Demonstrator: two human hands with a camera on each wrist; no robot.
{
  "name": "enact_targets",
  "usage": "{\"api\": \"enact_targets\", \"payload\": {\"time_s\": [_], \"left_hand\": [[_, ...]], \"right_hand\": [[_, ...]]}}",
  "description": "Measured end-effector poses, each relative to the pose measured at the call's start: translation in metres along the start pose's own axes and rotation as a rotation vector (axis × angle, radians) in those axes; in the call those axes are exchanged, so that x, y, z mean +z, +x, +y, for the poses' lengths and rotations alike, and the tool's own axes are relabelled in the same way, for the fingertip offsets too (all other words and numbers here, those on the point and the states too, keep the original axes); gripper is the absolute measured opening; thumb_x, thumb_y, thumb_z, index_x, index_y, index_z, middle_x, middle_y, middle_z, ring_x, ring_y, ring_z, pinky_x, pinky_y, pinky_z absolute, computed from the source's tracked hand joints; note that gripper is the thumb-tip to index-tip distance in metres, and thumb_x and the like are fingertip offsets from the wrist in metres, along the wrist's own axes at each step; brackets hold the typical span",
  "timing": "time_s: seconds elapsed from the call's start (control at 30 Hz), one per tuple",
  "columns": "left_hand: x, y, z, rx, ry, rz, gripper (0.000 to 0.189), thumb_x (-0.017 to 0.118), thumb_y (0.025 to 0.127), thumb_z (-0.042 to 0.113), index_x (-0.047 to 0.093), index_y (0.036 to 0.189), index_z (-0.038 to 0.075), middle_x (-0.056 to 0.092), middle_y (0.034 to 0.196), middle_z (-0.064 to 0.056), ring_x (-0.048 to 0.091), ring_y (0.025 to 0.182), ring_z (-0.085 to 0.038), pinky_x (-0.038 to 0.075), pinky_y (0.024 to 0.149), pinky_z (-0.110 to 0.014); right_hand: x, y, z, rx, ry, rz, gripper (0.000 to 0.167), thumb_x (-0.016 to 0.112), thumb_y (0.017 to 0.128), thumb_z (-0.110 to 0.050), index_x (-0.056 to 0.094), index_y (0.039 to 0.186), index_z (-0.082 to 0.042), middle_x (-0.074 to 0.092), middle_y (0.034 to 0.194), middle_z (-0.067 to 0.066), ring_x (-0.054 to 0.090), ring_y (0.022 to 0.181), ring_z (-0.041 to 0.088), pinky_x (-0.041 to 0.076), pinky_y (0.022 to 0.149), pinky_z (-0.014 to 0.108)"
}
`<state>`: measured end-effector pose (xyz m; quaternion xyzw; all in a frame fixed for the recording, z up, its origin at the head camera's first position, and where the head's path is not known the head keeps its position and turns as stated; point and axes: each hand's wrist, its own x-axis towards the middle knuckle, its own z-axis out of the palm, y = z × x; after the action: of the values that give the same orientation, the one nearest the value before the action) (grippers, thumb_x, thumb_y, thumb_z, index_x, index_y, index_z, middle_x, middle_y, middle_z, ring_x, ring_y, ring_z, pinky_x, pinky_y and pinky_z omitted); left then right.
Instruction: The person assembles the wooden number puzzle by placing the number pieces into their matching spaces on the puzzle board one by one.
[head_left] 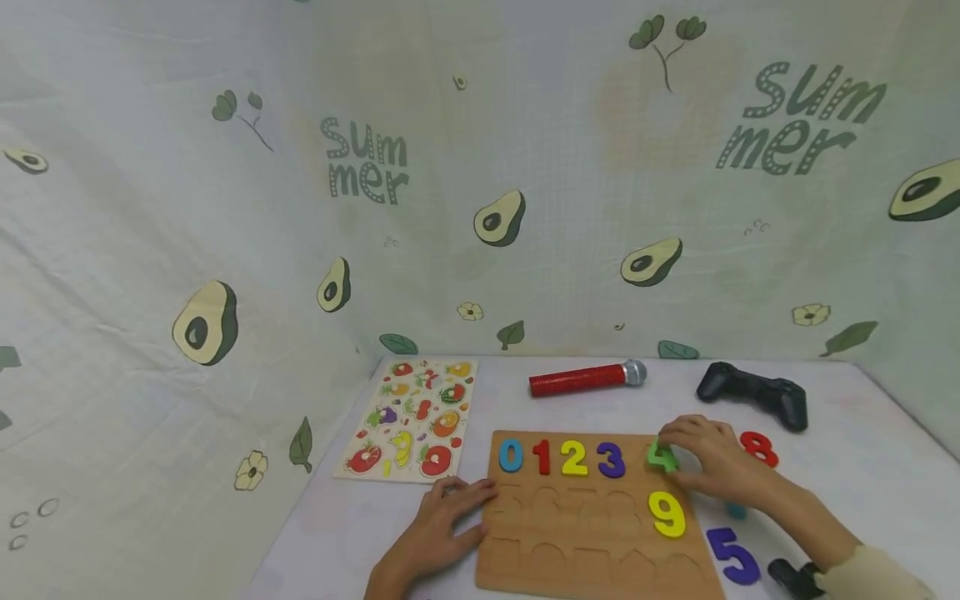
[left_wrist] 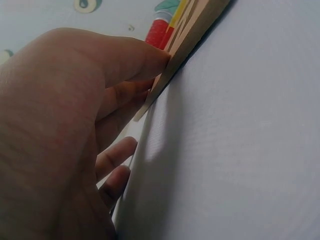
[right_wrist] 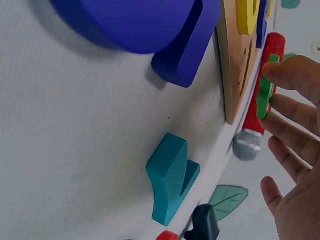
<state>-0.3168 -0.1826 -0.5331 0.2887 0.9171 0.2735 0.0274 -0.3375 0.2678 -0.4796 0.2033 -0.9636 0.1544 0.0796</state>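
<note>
My right hand [head_left: 723,467] pinches a green number 4 [head_left: 662,457] between thumb and fingertips at the right end of the wooden number board's [head_left: 536,517] top row. In the right wrist view the green piece [right_wrist: 266,87] is seen edge-on. Blue 0 [head_left: 511,456], red 1 [head_left: 542,457], yellow 2 [head_left: 574,458] and purple 3 [head_left: 611,460] line that row. A yellow 9 [head_left: 667,514] lies below the 4. My left hand [head_left: 442,529] touches the board's left edge with extended thumb and fingers; its thumb [left_wrist: 142,62] meets the edge in the left wrist view.
Right of the board lie a purple 5 [head_left: 733,557], a red 8 [head_left: 760,448] and a teal piece [right_wrist: 170,175], partly hidden by the right arm in the head view. Behind are a fruit puzzle board [head_left: 408,421], a red microphone [head_left: 577,381] and a black game controller [head_left: 753,392].
</note>
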Motion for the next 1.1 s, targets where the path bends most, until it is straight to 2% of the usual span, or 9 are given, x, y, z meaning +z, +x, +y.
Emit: {"api": "enact_targets", "payload": {"time_s": [0.8, 1.1], "left_hand": [[0.005, 0.002, -0.002, -0.064, -0.010, -0.011, 0.048, 0.056, 0.098, 0.050, 0.051, 0.145, 0.041, 0.043, 0.152, 0.020, 0.033, 0.127, -0.020, 0.032, 0.099, -0.055], [0.002, 0.001, -0.001, -0.063, -0.003, -0.019, 0.050, 0.054, 0.099, 0.052, 0.050, 0.147, 0.040, 0.042, 0.152, 0.020, 0.032, 0.128, -0.020, 0.032, 0.100, -0.055]], "right_hand": [[0.014, 0.007, 0.000, -0.007, -0.004, -0.081, 0.034, 0.086, 0.077, -0.027, 0.074, 0.107, -0.018, 0.066, 0.118, 0.003, 0.048, 0.120, 0.038, 0.033, 0.093, 0.065], [0.016, 0.011, 0.005, 0.003, -0.009, -0.134, 0.035, 0.083, 0.081, -0.031, 0.074, 0.111, -0.017, 0.066, 0.121, 0.006, 0.048, 0.121, 0.040, 0.032, 0.092, 0.067]]}}
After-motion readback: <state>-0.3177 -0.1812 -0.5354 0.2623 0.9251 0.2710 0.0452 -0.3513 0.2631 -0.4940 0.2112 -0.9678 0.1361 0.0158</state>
